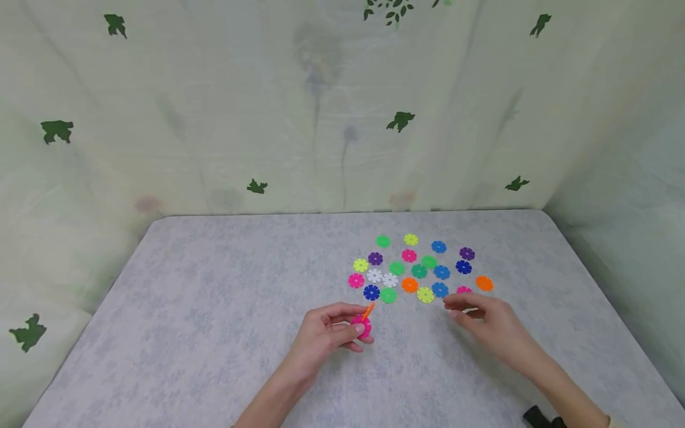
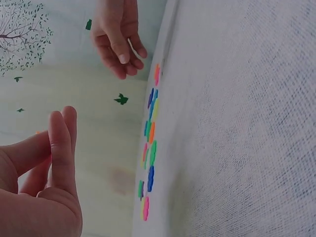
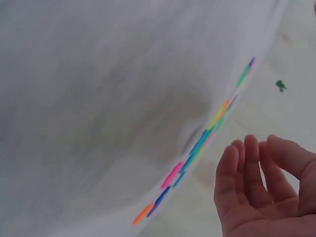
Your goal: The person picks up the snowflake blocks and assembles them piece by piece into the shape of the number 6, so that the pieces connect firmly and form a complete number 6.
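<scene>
A pink notched disc (image 1: 365, 324) is pinched between the thumb and fingers of my left hand (image 1: 324, 330), in front of the spread of discs. An orange disc (image 1: 369, 310), seen edge-on, stands slotted into its upper side. In the left wrist view both are mostly hidden behind the fingers of the left hand (image 2: 61, 163). My right hand (image 1: 495, 327) hovers above the table near the right front of the discs, fingers loosely bent with nothing between them. Closest to its fingertips are a blue disc (image 1: 440, 289) and a partly covered pink disc (image 1: 464, 289).
Flat notched discs in several colours lie across the table (image 1: 214, 309), among them a dark blue disc (image 1: 371, 292), a yellow disc (image 1: 425, 295) and an orange disc (image 1: 484, 283). A black object (image 1: 537, 417) sits at the front edge. A pale curtain (image 1: 214, 119) hangs behind.
</scene>
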A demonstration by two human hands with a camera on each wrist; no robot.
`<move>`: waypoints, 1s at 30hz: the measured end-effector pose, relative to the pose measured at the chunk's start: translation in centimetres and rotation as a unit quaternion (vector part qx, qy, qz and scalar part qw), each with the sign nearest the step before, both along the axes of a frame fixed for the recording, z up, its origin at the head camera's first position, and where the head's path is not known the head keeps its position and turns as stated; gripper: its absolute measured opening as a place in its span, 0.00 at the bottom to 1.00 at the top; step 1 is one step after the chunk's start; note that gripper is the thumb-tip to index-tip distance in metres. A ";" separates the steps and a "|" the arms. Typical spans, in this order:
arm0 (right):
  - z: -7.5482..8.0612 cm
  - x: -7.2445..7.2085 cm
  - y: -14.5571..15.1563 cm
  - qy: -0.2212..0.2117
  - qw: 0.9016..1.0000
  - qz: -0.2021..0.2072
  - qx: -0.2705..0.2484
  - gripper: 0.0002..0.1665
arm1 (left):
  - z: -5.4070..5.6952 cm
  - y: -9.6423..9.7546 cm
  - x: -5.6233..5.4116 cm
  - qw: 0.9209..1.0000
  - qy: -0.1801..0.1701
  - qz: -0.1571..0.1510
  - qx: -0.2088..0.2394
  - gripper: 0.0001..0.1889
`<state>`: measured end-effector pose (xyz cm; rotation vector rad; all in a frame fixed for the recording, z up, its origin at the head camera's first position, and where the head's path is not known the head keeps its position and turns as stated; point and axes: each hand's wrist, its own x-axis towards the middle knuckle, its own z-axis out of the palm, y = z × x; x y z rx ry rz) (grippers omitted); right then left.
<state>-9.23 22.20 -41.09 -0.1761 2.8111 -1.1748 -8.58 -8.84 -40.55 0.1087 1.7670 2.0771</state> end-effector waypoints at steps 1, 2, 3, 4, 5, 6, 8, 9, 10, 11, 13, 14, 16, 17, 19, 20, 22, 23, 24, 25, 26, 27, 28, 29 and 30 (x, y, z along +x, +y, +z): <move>-0.2 -0.2 0.5 0.002 1.000 0.008 0.008 0.14 | 0.0 0.0 0.0 1.000 -0.003 0.001 -0.002 0.16; -0.3 -0.5 1.0 0.004 1.000 0.017 0.014 0.14 | 0.0 0.0 0.0 1.000 -0.005 0.001 -0.004 0.16; -0.4 -0.7 1.4 0.006 0.999 0.025 0.020 0.14 | 0.1 0.0 0.0 1.000 -0.009 0.001 -0.006 0.16; -0.6 -0.9 1.9 0.010 0.999 0.036 0.025 0.15 | 0.1 0.0 0.0 1.000 -0.012 0.001 -0.008 0.15; -0.7 -1.2 2.3 0.012 0.998 0.044 0.031 0.16 | 0.1 0.0 0.0 1.000 -0.013 0.001 -0.008 0.15; -0.8 -1.4 2.6 0.015 0.998 0.053 0.036 0.16 | 0.0 -0.1 -0.1 1.000 -0.013 0.002 -0.007 0.15; -1.0 -1.9 3.3 0.014 0.996 0.073 0.040 0.18 | 0.0 -0.1 -0.1 1.000 -0.013 0.003 -0.004 0.15; -1.1 -2.2 3.5 0.010 0.996 0.083 0.040 0.19 | 0.0 -0.1 -0.1 1.000 -0.012 0.003 -0.003 0.15; -1.2 -2.4 3.8 0.006 0.995 0.093 0.039 0.19 | 0.0 -0.1 -0.1 1.000 -0.012 0.002 -0.002 0.15; -1.3 -2.7 4.0 0.000 0.994 0.101 0.038 0.20 | 0.0 -0.2 -0.1 1.000 -0.011 0.002 -0.001 0.16; -1.6 -3.1 4.4 -0.012 0.992 0.120 0.035 0.20 | 0.0 -0.3 -0.1 1.000 -0.013 -0.001 -0.001 0.16; -1.7 -3.2 4.6 -0.018 0.991 0.126 0.035 0.20 | 0.0 -0.3 -0.2 1.000 -0.013 -0.003 -0.001 0.16; -1.8 -3.5 4.8 -0.027 0.990 0.135 0.039 0.19 | 0.0 -0.3 -0.3 1.000 -0.012 -0.008 -0.001 0.16; -1.8 -3.6 4.9 -0.029 0.989 0.139 0.041 0.18 | 0.1 -0.4 -0.3 1.000 -0.012 -0.010 -0.002 0.16; -1.9 -3.7 4.9 -0.031 0.988 0.141 0.049 0.17 | 0.2 -0.4 -0.5 1.000 -0.014 -0.013 -0.005 0.16; -1.9 -3.7 4.8 -0.031 0.988 0.142 0.051 0.17 | 0.2 -0.4 -0.5 1.000 -0.015 -0.014 -0.007 0.16; -1.9 -3.7 4.6 -0.034 0.988 0.139 0.055 0.16 | 0.4 -0.5 -0.5 0.999 -0.024 -0.015 -0.015 0.15; -1.8 -3.7 4.4 -0.038 0.989 0.134 0.056 0.16 | 0.4 -0.5 -0.5 0.999 -0.029 -0.016 -0.019 0.15; -1.7 -3.6 4.2 -0.043 0.989 0.131 0.055 0.16 | 0.4 -0.5 -0.5 0.999 -0.033 -0.017 -0.023 0.15; -1.6 -3.5 3.9 -0.048 0.989 0.127 0.054 0.15 | 0.4 -0.5 -0.4 0.999 -0.037 -0.017 -0.026 0.15; -1.5 -3.4 3.7 -0.050 0.990 0.125 0.052 0.14 | 0.5 -0.5 -0.4 0.999 -0.039 -0.017 -0.029 0.15; -1.4 -3.2 3.5 -0.049 0.990 0.124 0.051 0.13 | 0.5 -0.5 -0.3 0.999 -0.040 -0.016 -0.030 0.15; -1.2 -3.1 3.4 -0.047 0.990 0.124 0.049 0.13 | 0.5 -0.6 -0.3 0.999 -0.040 -0.016 -0.030 0.15; -1.0 -3.0 3.2 -0.043 0.990 0.124 0.047 0.14 | 0.4 -0.6 -0.2 0.999 -0.038 -0.014 -0.029 0.15; -0.9 -2.9 3.1 -0.038 0.990 0.126 0.044 0.14 | 0.4 -0.7 -0.2 0.999 -0.035 -0.013 -0.026 0.16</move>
